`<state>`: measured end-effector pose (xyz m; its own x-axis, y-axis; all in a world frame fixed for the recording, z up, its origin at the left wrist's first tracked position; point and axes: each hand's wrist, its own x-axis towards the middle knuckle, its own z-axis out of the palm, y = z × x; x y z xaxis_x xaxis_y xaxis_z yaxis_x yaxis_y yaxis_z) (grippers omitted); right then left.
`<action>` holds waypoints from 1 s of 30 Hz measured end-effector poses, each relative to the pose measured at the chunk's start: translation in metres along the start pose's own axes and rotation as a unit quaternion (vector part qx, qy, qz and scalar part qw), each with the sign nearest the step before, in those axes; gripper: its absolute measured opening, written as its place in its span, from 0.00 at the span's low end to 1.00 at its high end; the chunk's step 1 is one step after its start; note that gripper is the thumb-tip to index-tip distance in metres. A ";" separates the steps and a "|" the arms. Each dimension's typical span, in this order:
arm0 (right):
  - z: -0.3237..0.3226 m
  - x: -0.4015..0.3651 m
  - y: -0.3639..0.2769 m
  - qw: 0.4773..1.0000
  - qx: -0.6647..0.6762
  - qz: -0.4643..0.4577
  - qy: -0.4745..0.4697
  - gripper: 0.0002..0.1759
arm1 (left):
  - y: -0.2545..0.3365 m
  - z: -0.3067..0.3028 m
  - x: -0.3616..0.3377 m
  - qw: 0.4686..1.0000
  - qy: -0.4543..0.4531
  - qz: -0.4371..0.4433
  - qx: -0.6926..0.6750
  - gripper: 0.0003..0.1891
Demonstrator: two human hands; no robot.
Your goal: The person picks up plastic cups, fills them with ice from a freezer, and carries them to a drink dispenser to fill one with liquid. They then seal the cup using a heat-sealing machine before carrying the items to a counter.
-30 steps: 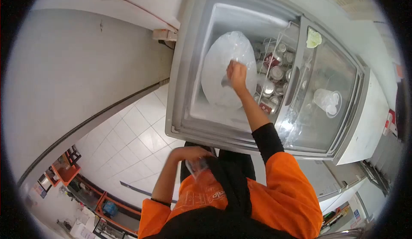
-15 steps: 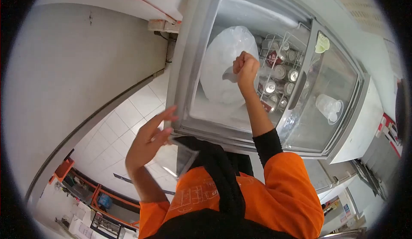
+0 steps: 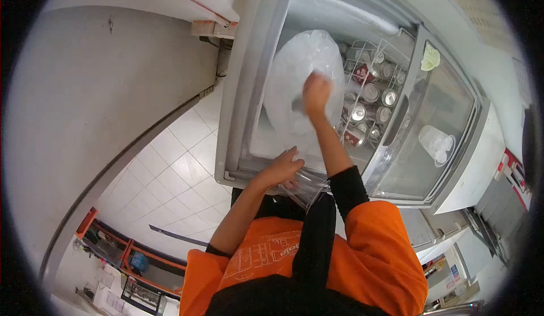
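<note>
My right hand (image 3: 317, 94) is closed, blurred by motion, around a grey scoop (image 3: 298, 105) over a big clear bag of ice (image 3: 294, 69) in the open chest freezer (image 3: 234, 117). Near the freezer's front edge, my left hand (image 3: 281, 170) holds a clear plastic bag (image 3: 306, 188), which hangs in front of my body. To the right of the ice, a white wire basket (image 3: 377, 47) stands among drink cans (image 3: 371, 93).
A plastic cup with ice (image 3: 436, 144) lies on the freezer's glass lid (image 3: 419, 117) at the right. The tiled floor (image 3: 181, 174) and an orange shelf (image 3: 127, 256) show at the lower left.
My left hand has moved right to the freezer's front edge with the clear plastic bag. My right hand has shifted slightly left and is more blurred.
</note>
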<state>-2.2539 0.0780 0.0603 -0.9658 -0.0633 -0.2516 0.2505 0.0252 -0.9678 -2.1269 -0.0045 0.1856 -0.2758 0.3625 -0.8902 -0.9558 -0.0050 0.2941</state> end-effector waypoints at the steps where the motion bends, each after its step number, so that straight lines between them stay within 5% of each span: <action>1: 0.000 -0.005 0.032 0.985 -0.144 -0.089 0.027 0.16 | -0.002 0.000 -0.002 1.000 0.001 0.005 0.003 0.32; 5: 0.002 -0.008 0.017 0.984 -0.163 -0.064 0.001 0.18 | -0.009 -0.002 -0.011 0.998 -0.009 0.032 -0.059 0.25; 8: 0.018 0.029 -0.073 0.994 0.080 0.048 0.048 0.19 | -0.006 -0.003 -0.007 0.996 0.020 0.068 -0.058 0.25; 9: 0.013 0.018 -0.046 0.994 0.078 0.053 0.049 0.19 | -0.008 0.001 -0.008 0.995 0.036 0.074 -0.050 0.26; 12: -0.004 -0.010 0.024 0.974 -0.224 -0.045 0.007 0.19 | -0.008 -0.002 -0.007 0.997 0.014 0.056 -0.056 0.23; 13: -0.002 0.007 0.028 0.974 -0.218 -0.055 0.004 0.19 | -0.005 -0.009 -0.002 0.996 0.022 0.064 -0.054 0.23; 15: -0.006 0.008 0.021 0.995 -0.081 0.043 0.044 0.18 | -0.013 -0.003 -0.007 0.995 0.032 0.080 -0.051 0.21; 19: 0.002 0.035 -0.074 0.986 0.144 0.076 0.039 0.17 | -0.015 -0.004 -0.006 0.994 0.027 0.088 -0.063 0.20; 21: -0.012 0.018 -0.006 0.982 0.167 0.081 0.035 0.16 | -0.018 -0.005 -0.005 0.994 0.023 0.085 -0.071 0.20; 22: -0.017 -0.001 0.051 0.972 -0.150 -0.179 0.034 0.16 | -0.016 -0.006 -0.004 0.993 0.021 0.088 -0.077 0.20; 23: -0.028 -0.004 0.109 0.797 -0.442 -0.410 0.029 0.17 | -0.012 -0.006 -0.004 0.993 0.021 0.093 -0.075 0.20; 24: -0.021 0.006 0.095 0.796 -0.439 -0.416 0.030 0.17 | -0.009 -0.006 -0.004 0.995 0.015 0.083 -0.061 0.20; 26: -0.010 0.012 0.057 0.953 -0.227 -0.200 0.022 0.17 | -0.012 -0.007 -0.004 0.996 0.014 0.062 -0.055 0.20; 27: -0.006 0.011 0.031 0.991 -0.113 -0.075 0.020 0.17 | -0.013 -0.008 -0.003 0.996 0.009 0.069 -0.062 0.20; 28: -0.004 0.012 0.008 0.998 0.003 0.052 0.021 0.17 | -0.015 -0.008 -0.002 0.995 0.002 0.076 -0.068 0.20; 30: -0.001 0.027 -0.035 0.997 0.050 0.056 0.017 0.18 | -0.011 -0.009 -0.004 0.994 -0.005 0.083 -0.069 0.20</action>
<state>-2.2891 0.0761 0.0869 -0.9328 -0.0322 -0.3590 0.3604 -0.0692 -0.9302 -2.1165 -0.0148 0.1829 -0.4310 0.3557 -0.8293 -0.9021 -0.1934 0.3858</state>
